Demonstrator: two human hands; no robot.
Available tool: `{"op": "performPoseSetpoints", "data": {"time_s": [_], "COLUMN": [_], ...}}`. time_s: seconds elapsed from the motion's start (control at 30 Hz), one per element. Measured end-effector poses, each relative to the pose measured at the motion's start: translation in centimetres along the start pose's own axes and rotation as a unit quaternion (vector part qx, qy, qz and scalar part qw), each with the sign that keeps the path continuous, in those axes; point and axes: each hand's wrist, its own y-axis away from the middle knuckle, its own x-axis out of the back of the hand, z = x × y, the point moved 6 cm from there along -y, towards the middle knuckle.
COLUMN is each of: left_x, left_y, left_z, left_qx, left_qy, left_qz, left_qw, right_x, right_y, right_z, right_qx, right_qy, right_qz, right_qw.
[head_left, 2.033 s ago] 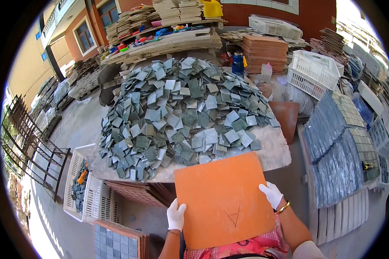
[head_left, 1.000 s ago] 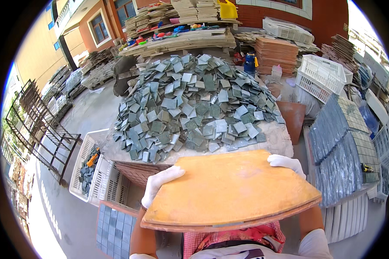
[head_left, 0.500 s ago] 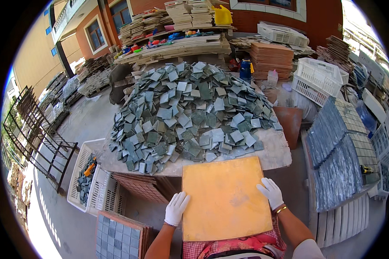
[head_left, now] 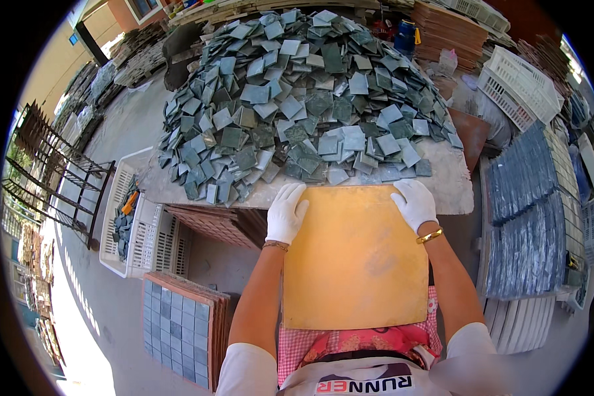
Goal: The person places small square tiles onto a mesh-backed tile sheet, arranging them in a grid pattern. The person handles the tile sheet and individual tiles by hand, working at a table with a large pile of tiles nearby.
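Observation:
A flat square board with a yellow-orange face (head_left: 358, 264) lies in front of my body, its far edge at the near rim of a pale worktable (head_left: 442, 181). My left hand (head_left: 287, 212), in a white glove, grips the board's far left corner. At the far right corner my right hand (head_left: 416, 204), gloved too, holds the edge with the thumb over the face. The undersides of both grips are hidden. Just beyond spreads a large heap of loose grey-green stone tiles (head_left: 297, 99).
On the left stand a white plastic crate (head_left: 153, 244) with tile pieces and an orange-handled tool, and stacked boards topped with a tile grid (head_left: 176, 327). Tile sheets (head_left: 525, 231) are piled on the right near white crates (head_left: 518, 89). A black metal rack (head_left: 59, 178) is far left.
Both hands have slid from the board's sides up to its far corners. The view has tipped downward, so the heap and table sit higher in it.

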Motion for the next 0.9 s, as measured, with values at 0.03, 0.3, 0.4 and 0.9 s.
{"op": "performPoseSetpoints", "data": {"time_s": [0.03,0.3,0.4,0.9], "left_x": [0.0,-0.2,-0.2,3.5], "left_y": [0.1,1.5,2.2,16.5], "left_z": [0.2,0.4,0.8,3.3], "left_qx": [0.002,0.022,0.017,0.207], "left_qy": [0.017,-0.016,-0.015,0.514], "left_qz": [0.019,0.015,-0.011,0.067], "left_qw": [1.000,1.000,1.000,0.830], "right_x": [0.2,0.2,0.5,0.9], "right_y": [0.5,2.0,2.4,19.6], "right_z": [0.1,-0.4,-0.5,1.7], "right_qx": [0.020,0.027,0.030,-0.261], "right_qy": [-0.006,-0.021,-0.004,-0.694], "right_qz": [0.035,0.051,0.044,0.129], "right_qw": [0.999,0.998,0.999,0.659]}}
